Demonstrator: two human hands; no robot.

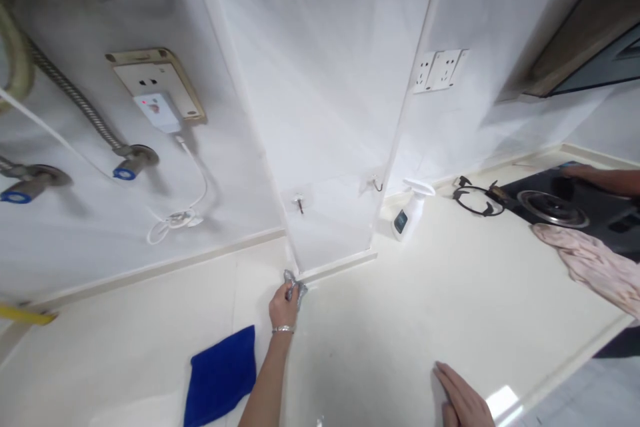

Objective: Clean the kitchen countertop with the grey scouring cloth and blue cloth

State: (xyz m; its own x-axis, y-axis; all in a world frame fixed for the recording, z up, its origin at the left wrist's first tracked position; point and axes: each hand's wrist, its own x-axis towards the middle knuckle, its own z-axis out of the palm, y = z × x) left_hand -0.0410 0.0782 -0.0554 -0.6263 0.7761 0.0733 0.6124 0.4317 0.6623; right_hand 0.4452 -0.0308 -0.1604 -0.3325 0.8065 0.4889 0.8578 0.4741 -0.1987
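My left hand (pixel 284 307), with a bracelet at the wrist, is closed on a crumpled grey cloth (pixel 301 292). It presses the cloth against the bottom corner of the white wall pillar (pixel 330 147), where the pillar meets the countertop (pixel 380 320). My right hand (pixel 463 397) lies near the counter's front edge, fingers stretched out and holding nothing; part of it is cut off by the frame. Left of my left forearm, a folded blue cloth (pixel 221 373) lies flat on the counter.
A white spray bottle (pixel 411 212) stands right of the pillar. Further right are a pot support ring (pixel 479 201), a black gas hob (pixel 545 190), a pink cloth (pixel 590 263) and another person's hand (pixel 583 173). A plugged-in charger (pixel 159 112) and valves (pixel 134 161) are on the left wall.
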